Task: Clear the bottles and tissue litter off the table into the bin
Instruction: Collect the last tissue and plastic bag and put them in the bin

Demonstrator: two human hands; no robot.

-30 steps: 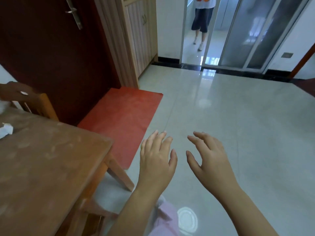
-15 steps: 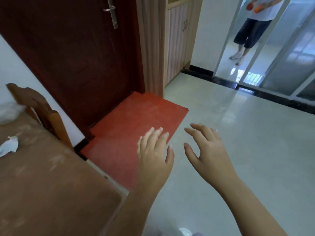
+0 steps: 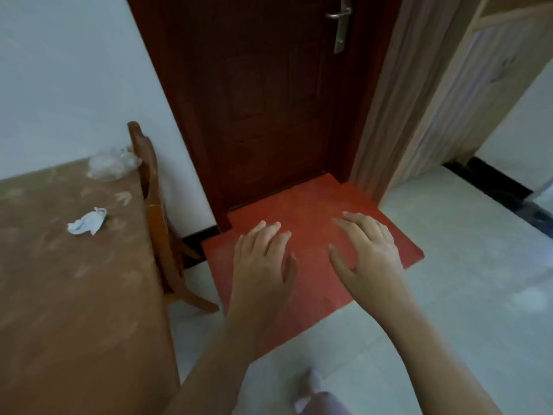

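Note:
A crumpled white tissue lies on the brown wooden table at the left. At the table's far corner sits a crushed clear plastic bottle against the wall. My left hand and my right hand hover side by side over the red floor mat, right of the table, palms down, fingers spread, holding nothing. No bin shows in the head view.
A wooden chair stands tucked at the table's right end. A red mat lies before a dark red door. Pale floor tiles stretch to the right, a wooden cabinet beyond.
The view has swung left: the doorway and the standing person have left the frame, the table, tissue and bottle have come into sight. Both hands stay empty and spread.

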